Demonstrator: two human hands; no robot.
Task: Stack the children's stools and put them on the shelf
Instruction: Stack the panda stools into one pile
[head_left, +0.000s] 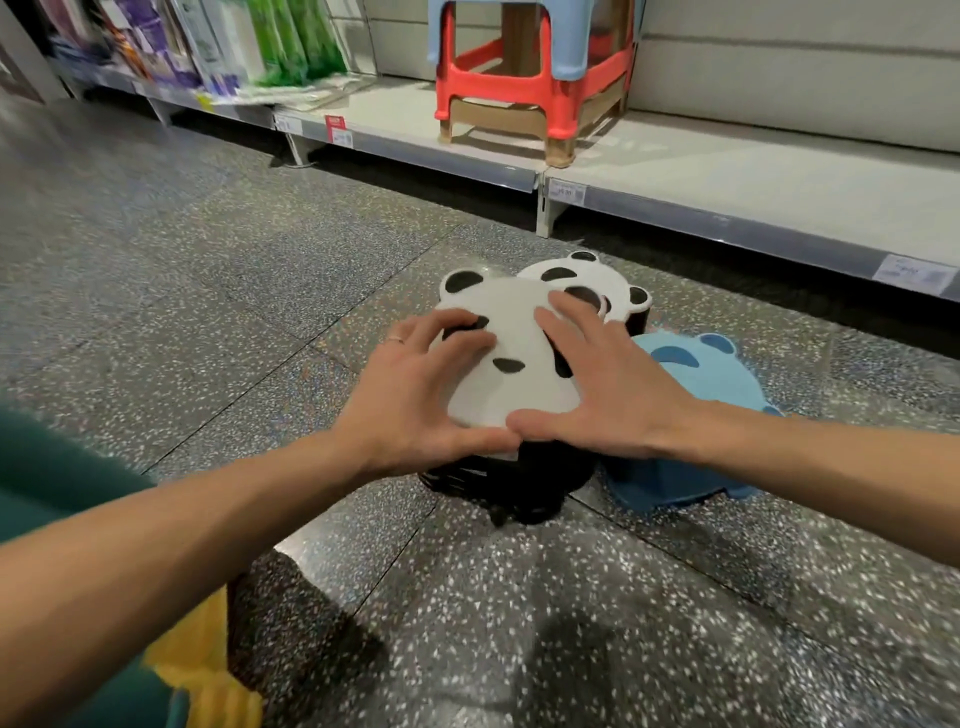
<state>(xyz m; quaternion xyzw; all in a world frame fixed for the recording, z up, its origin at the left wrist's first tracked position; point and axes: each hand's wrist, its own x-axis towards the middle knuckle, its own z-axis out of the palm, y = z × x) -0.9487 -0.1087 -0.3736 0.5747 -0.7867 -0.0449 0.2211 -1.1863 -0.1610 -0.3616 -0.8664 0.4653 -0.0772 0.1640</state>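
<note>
A white panda-face stool (511, 340) with a black base stands on the speckled floor. Both my hands lie spread on its seat: my left hand (415, 395) on the left side, my right hand (597, 384) on the right, thumbs touching at the near rim. A second panda stool (587, 275) stands just behind it, partly hidden. A blue bear-shaped stool (691, 384) sits to the right, under my right forearm. The low white shelf (727, 171) runs along the back.
On the shelf stands a stack of larger stools, blue over red over tan (530, 78). Packaged goods (218, 47) fill the shelf at far left. Price tags line the shelf edge (566, 192). My knee in green and yellow cloth (171, 675) is at lower left.
</note>
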